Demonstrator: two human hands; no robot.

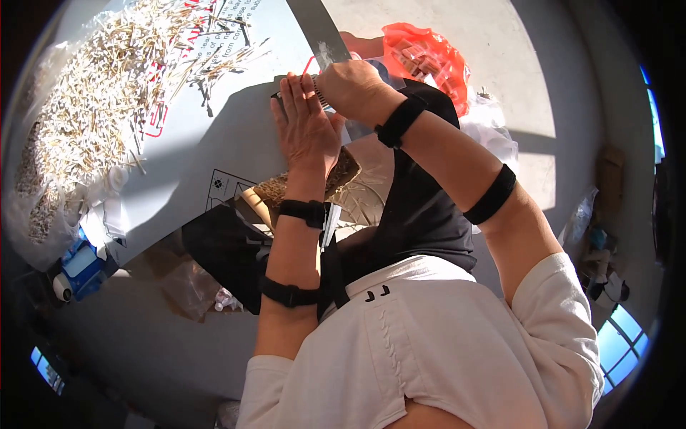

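My left hand (pixel 309 132) lies on the pale table sheet (pixel 250 136), fingers stretched out and close together. Against its fingertips is a short row of thin, ridged ends (pixel 320 91), partly covered by my hands. My right hand (pixel 354 87) is curled closed right beside them; what its fingers hold is hidden. A bit of clear plastic (pixel 324 54) shows just beyond my right hand. Under my left wrist sits an open brown cardboard box (pixel 344 171), with thin sticks (pixel 361 196) next to it.
A large heap of cotton swabs (pixel 93 86) covers the table's left side, with loose dark-tipped sticks (pixel 221 68) at its edge. An orange-red plastic bag (pixel 457 68) of small packets stands at the right. A blue-and-white package (pixel 82 268) is by the table's near left corner.
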